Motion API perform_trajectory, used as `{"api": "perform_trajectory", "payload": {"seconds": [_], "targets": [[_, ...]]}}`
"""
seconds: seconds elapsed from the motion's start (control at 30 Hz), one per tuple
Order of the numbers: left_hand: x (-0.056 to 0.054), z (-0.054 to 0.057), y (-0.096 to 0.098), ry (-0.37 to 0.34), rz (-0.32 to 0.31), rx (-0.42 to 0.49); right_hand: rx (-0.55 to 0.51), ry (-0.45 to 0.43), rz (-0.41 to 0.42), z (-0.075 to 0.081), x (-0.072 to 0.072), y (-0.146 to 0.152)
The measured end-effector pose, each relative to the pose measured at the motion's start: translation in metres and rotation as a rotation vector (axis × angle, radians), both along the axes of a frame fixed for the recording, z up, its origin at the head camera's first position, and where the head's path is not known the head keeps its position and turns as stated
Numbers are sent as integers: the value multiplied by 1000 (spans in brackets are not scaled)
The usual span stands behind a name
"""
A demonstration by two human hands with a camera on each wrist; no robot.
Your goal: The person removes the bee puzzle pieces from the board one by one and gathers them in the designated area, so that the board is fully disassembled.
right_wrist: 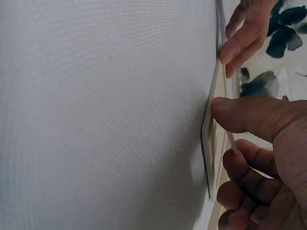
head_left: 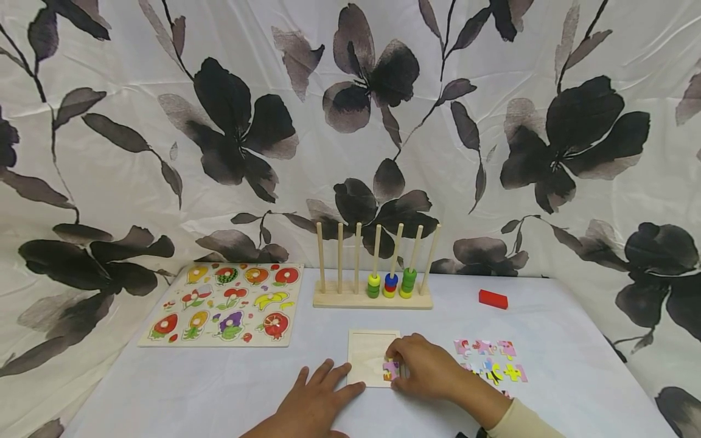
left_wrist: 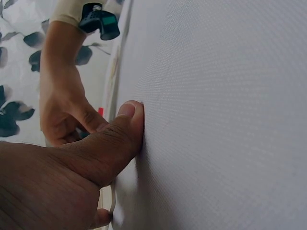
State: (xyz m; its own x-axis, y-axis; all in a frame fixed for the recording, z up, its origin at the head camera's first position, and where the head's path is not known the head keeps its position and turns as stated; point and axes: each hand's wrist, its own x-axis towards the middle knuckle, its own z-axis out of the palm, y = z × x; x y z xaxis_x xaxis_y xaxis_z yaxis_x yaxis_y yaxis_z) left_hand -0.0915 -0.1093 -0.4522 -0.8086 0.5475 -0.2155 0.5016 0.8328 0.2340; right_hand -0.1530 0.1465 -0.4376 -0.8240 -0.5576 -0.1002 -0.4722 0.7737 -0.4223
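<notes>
A small square wooden puzzle tray (head_left: 366, 350) lies flat on the table, its bare base showing. At its lower right corner, my right hand (head_left: 429, 368) pinches a pink and purple jigsaw piece (head_left: 389, 370) between thumb and fingers. The right wrist view shows that piece's thin edge (right_wrist: 232, 142) tilted above the tray; whether it touches the base I cannot tell. My left hand (head_left: 320, 398) rests with spread fingers against the tray's left edge and lower left corner. Loose jigsaw pieces (head_left: 484, 347) lie in rows on the right, partly hidden by my right forearm.
Behind the tray stands a wooden peg rack (head_left: 342, 300) with coloured rings on three of its rods. A fruit puzzle board (head_left: 210, 304) lies at the back left. A red block (head_left: 493, 298) sits at the back right, before a flowered cloth (head_left: 350, 152).
</notes>
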Motion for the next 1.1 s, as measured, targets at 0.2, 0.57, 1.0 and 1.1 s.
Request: {"api": "perform_trajectory", "payload": {"seconds": [0.2, 0.57, 1.0, 1.1], "targets": [[0, -1, 0, -13, 2, -12, 30, 10, -34, -1, 3, 5], [0, -3, 0, -11, -7, 2, 92, -3, -97, -3, 8, 25], [-1, -3, 0, -24, -4, 8, 61, 76, -106, 0, 18, 63], [-1, -3, -1, -13, -8, 7, 50, 96, -117, 1, 20, 73]]}}
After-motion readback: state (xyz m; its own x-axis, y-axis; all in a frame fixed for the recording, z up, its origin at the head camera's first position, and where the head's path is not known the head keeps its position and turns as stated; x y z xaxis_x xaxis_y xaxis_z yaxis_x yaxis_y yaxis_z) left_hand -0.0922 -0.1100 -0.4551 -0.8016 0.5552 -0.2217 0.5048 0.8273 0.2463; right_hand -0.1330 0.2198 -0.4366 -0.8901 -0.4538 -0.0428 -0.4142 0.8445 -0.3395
